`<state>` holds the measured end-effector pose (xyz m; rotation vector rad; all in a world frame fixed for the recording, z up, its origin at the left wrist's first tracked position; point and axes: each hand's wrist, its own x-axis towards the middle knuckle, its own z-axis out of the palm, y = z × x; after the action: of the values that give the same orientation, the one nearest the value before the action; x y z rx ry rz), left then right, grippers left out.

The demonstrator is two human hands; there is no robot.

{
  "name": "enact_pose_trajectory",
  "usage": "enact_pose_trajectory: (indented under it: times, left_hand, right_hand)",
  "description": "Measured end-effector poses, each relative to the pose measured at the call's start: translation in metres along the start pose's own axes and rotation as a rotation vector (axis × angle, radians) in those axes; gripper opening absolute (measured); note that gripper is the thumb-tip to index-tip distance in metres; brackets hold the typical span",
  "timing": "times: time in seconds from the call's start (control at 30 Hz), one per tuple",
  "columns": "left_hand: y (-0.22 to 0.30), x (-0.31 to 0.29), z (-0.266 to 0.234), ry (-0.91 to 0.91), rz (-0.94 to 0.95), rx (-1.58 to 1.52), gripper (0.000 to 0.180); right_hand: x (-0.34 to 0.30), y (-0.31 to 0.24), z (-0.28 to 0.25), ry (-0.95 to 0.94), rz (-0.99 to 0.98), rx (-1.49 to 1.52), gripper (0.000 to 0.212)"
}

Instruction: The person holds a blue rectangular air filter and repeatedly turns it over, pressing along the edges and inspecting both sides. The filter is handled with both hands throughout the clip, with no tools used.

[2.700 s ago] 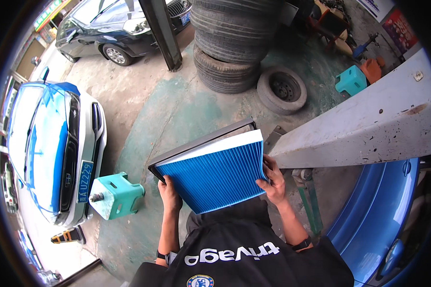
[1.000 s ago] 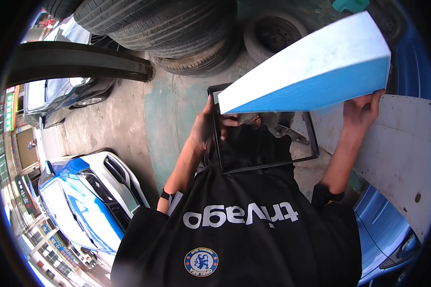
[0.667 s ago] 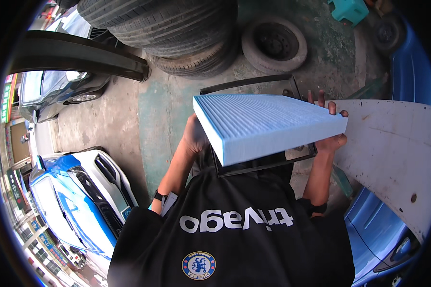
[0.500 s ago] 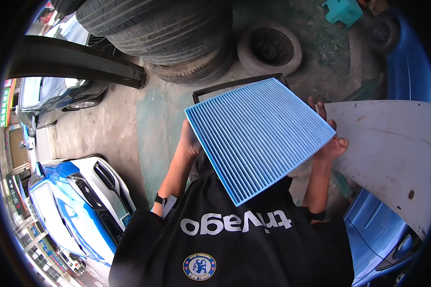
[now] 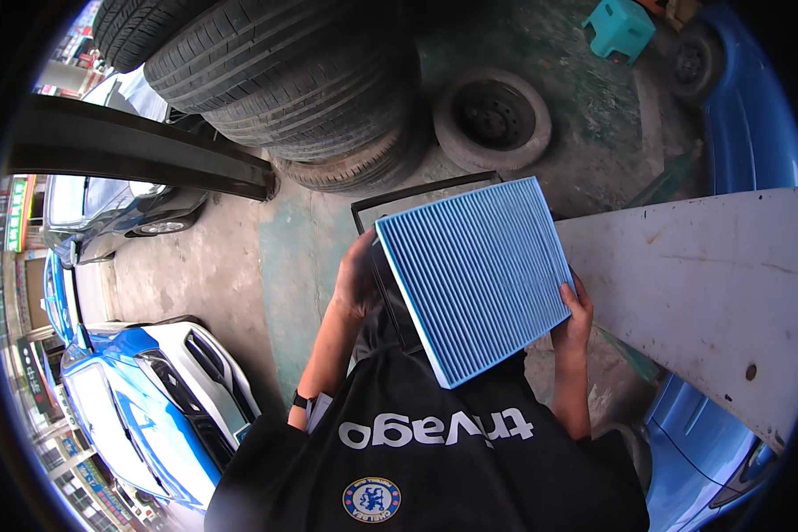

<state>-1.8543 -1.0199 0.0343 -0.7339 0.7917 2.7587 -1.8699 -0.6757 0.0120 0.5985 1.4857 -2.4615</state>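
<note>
A square blue pleated air filter (image 5: 474,275) is held up in front of my chest, tilted, with its ribbed face in view. My right hand (image 5: 576,319) grips its right edge, thumb on the near face and the other fingers mostly behind. Partly behind the filter is a thin black rectangular frame (image 5: 426,190). Closed around the left side of that frame is my left hand (image 5: 355,273), whose fingertips are hidden; whether it also touches the filter I cannot tell.
A tall stack of tires (image 5: 284,80) rises ahead, with a wheel (image 5: 492,120) lying flat beside it. A dark metal post (image 5: 142,146) stands left. A pale panel (image 5: 692,266) juts in at right near a blue car (image 5: 754,115). A turquoise stool (image 5: 619,31) is farther off.
The filter has turned and shifted slightly, its right edge coming inward. My right hand has moved left and closed on that edge from spread fingers. My left hand keeps its hold.
</note>
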Motion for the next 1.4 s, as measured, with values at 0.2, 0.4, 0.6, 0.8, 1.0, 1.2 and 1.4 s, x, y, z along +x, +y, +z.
enact_pose_trajectory:
  times: [0.2, 0.4, 0.6, 0.8, 1.0, 1.2, 1.4]
  left_hand:
    - [-0.002, 0.001, -0.004, -0.039, -0.031, 0.053, 0.052]
    - [0.002, 0.012, 0.0, -0.044, -0.04, 0.074, 0.034]
    - [0.005, 0.018, 0.009, 0.019, 0.053, 0.266, 0.041]
    - [0.005, 0.011, 0.019, 0.106, 0.213, 0.517, 0.065]
    - [0.008, 0.006, 0.022, 0.162, 0.302, 0.704, 0.049]
    - [0.013, 0.014, 0.037, 0.1, 0.354, 0.923, 0.038]
    - [0.014, 0.043, 0.034, -0.331, 0.251, 1.222, 0.052]
  right_hand:
    - [0.012, 0.016, 0.009, 0.041, -0.177, 0.013, 0.049]
    - [0.023, 0.015, 0.012, -0.059, 0.006, 0.066, 0.048]
    - [0.027, 0.026, 0.001, -0.131, 0.052, -0.007, 0.043]
    - [0.03, 0.032, -0.001, -0.19, 0.049, -0.023, 0.045]
    - [0.039, 0.038, -0.005, -0.253, 0.016, -0.061, 0.053]
    - [0.049, 0.054, -0.023, -0.249, 0.21, -0.402, 0.058]
    - [0.013, 0.095, -0.023, -0.042, 0.001, -0.59, 0.062]
